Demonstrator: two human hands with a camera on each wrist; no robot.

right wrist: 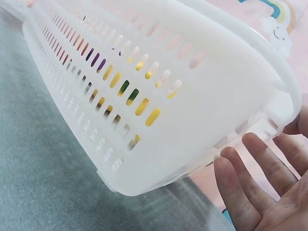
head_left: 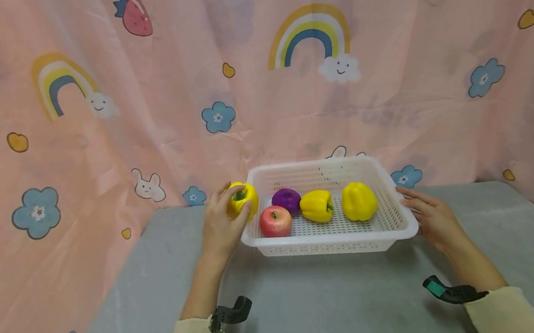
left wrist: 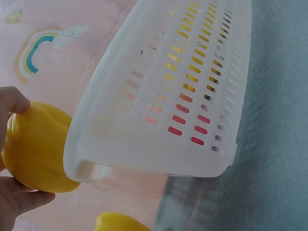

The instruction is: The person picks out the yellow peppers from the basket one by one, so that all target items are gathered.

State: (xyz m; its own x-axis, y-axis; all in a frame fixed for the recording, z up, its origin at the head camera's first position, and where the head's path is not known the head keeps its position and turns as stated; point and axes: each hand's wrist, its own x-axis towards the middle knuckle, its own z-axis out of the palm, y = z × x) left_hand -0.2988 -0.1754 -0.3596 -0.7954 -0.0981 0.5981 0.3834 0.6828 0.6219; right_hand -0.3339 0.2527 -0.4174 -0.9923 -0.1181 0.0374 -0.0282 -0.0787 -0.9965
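My left hand (head_left: 221,219) grips a yellow bell pepper (head_left: 247,196) just outside the left end of a white plastic basket (head_left: 332,241). In the left wrist view the thumb and fingers lie around this bell pepper (left wrist: 38,147), beside the basket's rim. My right hand (head_left: 433,217) is at the opposite end, its fairly straight fingers (right wrist: 262,161) touching the basket below the rim. Inside the basket lie a red apple (head_left: 275,222), a purple round vegetable or fruit (head_left: 286,201) and two yellow bell peppers, one on its side (head_left: 316,206), one farther right (head_left: 359,201).
The basket stands on a grey table (head_left: 308,296). A pink printed curtain (head_left: 260,97) hangs behind it. At the bottom of the left wrist view, part of another yellow object (left wrist: 119,222) shows. Dark bands (head_left: 233,312) are worn on both wrists.
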